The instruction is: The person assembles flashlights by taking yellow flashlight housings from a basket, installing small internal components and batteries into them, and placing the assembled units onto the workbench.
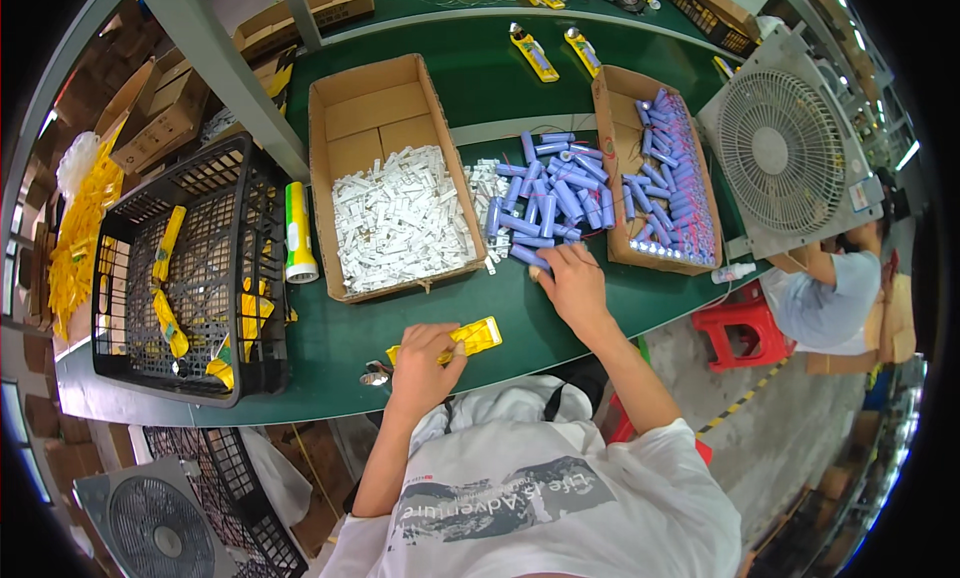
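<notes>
The left hand grips a yellow casing over the green surface — fingers closed, casing pointing to two o'clock. Farther that way, the right hand pinches a purple cell in its fingers.

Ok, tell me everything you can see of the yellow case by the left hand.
The yellow case is long and narrow, bright and slightly shiny, like moulded plastic. Its right end shows a pale rim and raised shapes inside, so the open side seems to face up. It lies slantwise on the green table, right end farther from the person. The left hand covers its middle. A silvery piece sits near its left end; whether they join is hidden.
</notes>
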### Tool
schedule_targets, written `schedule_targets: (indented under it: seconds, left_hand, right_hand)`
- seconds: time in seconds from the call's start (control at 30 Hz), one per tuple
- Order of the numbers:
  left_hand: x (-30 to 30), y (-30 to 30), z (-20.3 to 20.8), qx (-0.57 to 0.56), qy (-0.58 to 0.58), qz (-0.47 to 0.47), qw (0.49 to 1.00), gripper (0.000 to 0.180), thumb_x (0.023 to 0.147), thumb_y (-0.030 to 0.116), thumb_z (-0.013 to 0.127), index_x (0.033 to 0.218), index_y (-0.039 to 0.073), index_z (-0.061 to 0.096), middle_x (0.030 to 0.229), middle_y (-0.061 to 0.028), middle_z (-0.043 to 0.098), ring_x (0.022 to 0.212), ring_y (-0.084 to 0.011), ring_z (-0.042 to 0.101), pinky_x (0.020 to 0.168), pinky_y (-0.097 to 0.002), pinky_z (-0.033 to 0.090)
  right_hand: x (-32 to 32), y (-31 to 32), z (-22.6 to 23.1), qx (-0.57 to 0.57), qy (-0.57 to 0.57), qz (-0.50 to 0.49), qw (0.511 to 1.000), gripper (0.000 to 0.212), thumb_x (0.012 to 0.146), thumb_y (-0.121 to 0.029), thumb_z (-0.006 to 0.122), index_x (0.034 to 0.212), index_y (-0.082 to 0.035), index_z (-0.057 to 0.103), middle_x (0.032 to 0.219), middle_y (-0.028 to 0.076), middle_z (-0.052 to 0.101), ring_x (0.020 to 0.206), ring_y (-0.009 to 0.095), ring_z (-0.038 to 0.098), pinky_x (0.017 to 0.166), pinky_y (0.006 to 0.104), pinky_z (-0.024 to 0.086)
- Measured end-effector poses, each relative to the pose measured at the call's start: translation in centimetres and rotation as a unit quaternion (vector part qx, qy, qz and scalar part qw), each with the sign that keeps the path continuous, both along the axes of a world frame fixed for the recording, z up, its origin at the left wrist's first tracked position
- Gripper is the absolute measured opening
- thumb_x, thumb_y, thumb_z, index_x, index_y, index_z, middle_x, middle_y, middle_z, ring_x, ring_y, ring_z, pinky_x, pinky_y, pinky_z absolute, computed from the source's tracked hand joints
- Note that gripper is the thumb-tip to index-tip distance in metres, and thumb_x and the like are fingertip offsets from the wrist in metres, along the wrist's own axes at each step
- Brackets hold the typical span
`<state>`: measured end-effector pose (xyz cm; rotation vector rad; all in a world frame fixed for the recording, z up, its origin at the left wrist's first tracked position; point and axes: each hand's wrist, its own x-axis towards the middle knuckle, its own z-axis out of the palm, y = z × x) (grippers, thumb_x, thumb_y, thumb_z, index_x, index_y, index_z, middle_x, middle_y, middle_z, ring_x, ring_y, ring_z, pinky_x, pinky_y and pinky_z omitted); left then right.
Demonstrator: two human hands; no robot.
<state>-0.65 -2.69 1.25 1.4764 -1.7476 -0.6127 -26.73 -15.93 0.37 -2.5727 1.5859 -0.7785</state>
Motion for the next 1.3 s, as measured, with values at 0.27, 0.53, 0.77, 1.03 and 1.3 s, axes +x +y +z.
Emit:
schedule_targets:
  seconds: [0.27, 0.53, 0.77, 1.03, 1.3]
  left_hand:
    - [0.4, -0.2, -0.1, -0.011, 0.01, -0.024, 1.0, 0.011, 0.085, 0.005, 0.076, 0.084, -0.002, 0.068, 0.113, -0.0155, 0.075, 0.101, -0.0361, 0.068, 0.095, -0.0452, 0.052]
    - [1.9, 0.9, 0.8, -0.062, -0.058, 0.002, 0.996, 0.009, 0.084, 0.002, 0.077, 0.092, 0.0, 0.074, 0.115, -0.0123, 0.077, 0.114, -0.033, 0.068, 0.104, -0.048, 0.05]
    - [1.0, 2.6, -1.7, -0.101, -0.003, 0.09, 0.991, 0.012, 0.084, 0.0, 0.08, 0.095, 0.0, 0.075, 0.115, -0.0128, 0.078, 0.112, -0.0334, 0.072, 0.105, -0.0496, 0.054]
    - [1.7, 2.7, -1.8, -0.113, -0.001, 0.06, 0.992, 0.016, 0.084, 0.0, 0.079, 0.099, 0.0, 0.075, 0.12, -0.0135, 0.076, 0.112, -0.0324, 0.073, 0.106, -0.0494, 0.056]
    - [1.7, 2.7, -2.1, -0.095, 0.052, 0.061, 0.992, 0.017, 0.085, -0.004, 0.076, 0.101, 0.0, 0.071, 0.12, -0.0143, 0.076, 0.112, -0.0329, 0.073, 0.112, -0.0532, 0.052]
  right_hand:
    - [1.6, 8.0, 4.9, 0.329, -0.212, 0.123, 0.912, 0.034, 0.081, -0.015, 0.086, 0.113, -0.009, 0.076, 0.102, 0.008, 0.077, 0.09, 0.029, 0.073, 0.074, 0.038, 0.059]
    - [5.1, 6.3, -0.5, 0.123, -0.196, 0.248, 0.941, 0.031, 0.081, -0.012, 0.085, 0.111, -0.01, 0.079, 0.104, 0.004, 0.078, 0.092, 0.024, 0.073, 0.076, 0.0354, 0.061]
    - [6.2, 6.2, 3.2, 0.15, -0.1, 0.264, 0.948, 0.03, 0.08, -0.011, 0.085, 0.11, -0.012, 0.08, 0.105, -0.001, 0.075, 0.096, 0.021, 0.069, 0.071, 0.0356, 0.06]
    - [6.4, 5.0, 1.4, 0.058, -0.031, 0.361, 0.93, 0.042, 0.08, -0.011, 0.083, 0.121, -0.017, 0.077, 0.103, -0.002, 0.072, 0.098, 0.019, 0.066, 0.079, 0.0341, 0.056]
    - [6.8, 4.6, 1.4, 0.068, -0.009, 0.389, 0.919, 0.046, 0.08, -0.011, 0.08, 0.126, -0.013, 0.075, 0.102, -0.001, 0.07, 0.097, 0.019, 0.066, 0.072, 0.0313, 0.059]
